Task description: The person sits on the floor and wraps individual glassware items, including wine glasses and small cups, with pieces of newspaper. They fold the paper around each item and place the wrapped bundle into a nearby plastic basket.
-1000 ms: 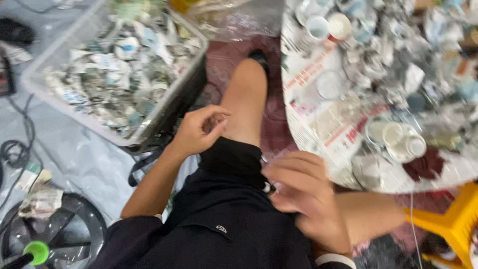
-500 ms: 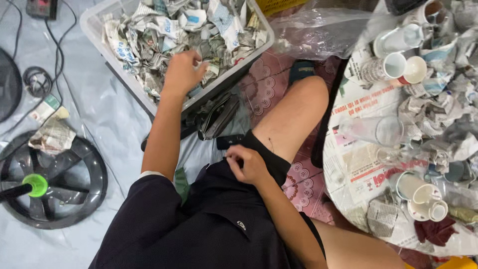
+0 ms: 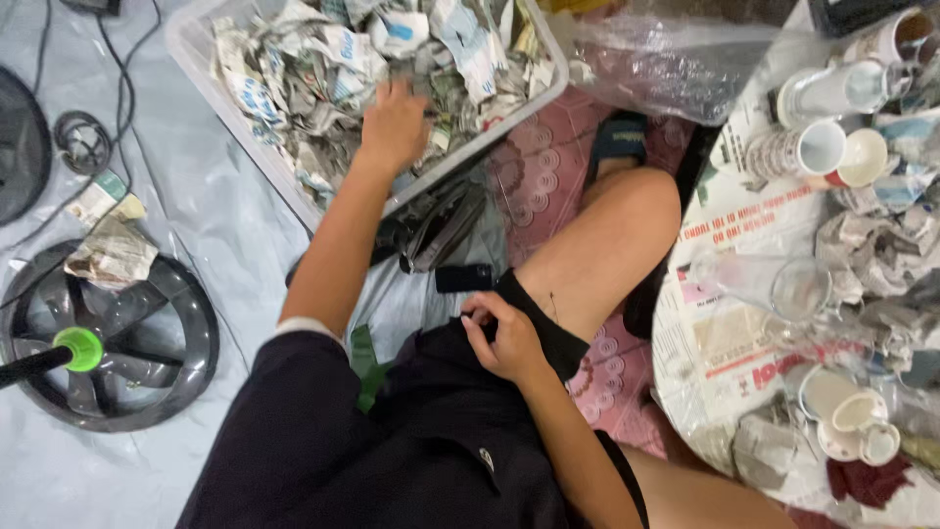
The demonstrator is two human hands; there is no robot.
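Note:
My left hand [image 3: 394,125] reaches forward into a clear plastic bin [image 3: 196,61] and lies palm down on the crumpled newspaper wads [image 3: 294,69] that fill it, fingers spread among the paper. My right hand [image 3: 501,338] rests on my right thigh, its fingers curled and pinching the hem of my black shorts [image 3: 431,431]. My bare knee [image 3: 627,211] points toward the bin's near right corner.
A round table [image 3: 725,343] covered in newspaper stands at the right, holding white cups [image 3: 827,147], a drinking glass [image 3: 798,289] and paper wads. A grey fan base with a green knob [image 3: 78,348], cables [image 3: 83,137] and a paper wad [image 3: 113,255] lie on the left floor. A clear plastic bag [image 3: 666,64] and a dark sandal [image 3: 617,137] lie beyond my knee.
My left hand has moved from my lap out to the bin and further onto the paper. My right hand has settled at the shorts hem. The view has shifted left.

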